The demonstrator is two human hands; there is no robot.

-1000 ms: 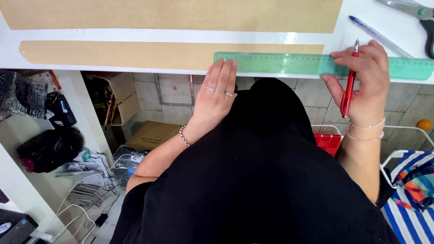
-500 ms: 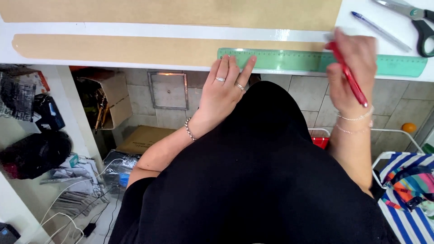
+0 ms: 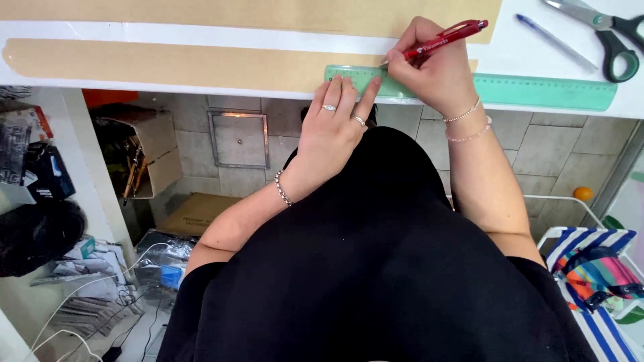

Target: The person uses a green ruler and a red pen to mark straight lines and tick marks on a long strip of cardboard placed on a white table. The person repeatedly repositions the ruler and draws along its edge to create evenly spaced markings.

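A long green transparent ruler (image 3: 537, 91) lies along the near edge of the white table (image 3: 523, 50), over the right end of a tan paper strip (image 3: 168, 64). My left hand (image 3: 335, 127) presses its fingertips flat on the ruler's left end. My right hand (image 3: 433, 70) grips a red pen (image 3: 446, 38), its tip down at the ruler's upper edge just right of my left fingers. A wider tan sheet (image 3: 268, 13) lies farther back on the table.
Grey-and-black scissors (image 3: 604, 33) and a blue pen (image 3: 557, 41) lie at the table's far right. Under the table I see a tiled wall, a cardboard box (image 3: 201, 214), cables and bags at left, and a striped bag (image 3: 597, 275) on a white rack at right.
My right hand has moved left along the ruler with the red pen, from its right part to near my left fingers, and the pen tip now touches the paper. My left hand stayed on the ruler.
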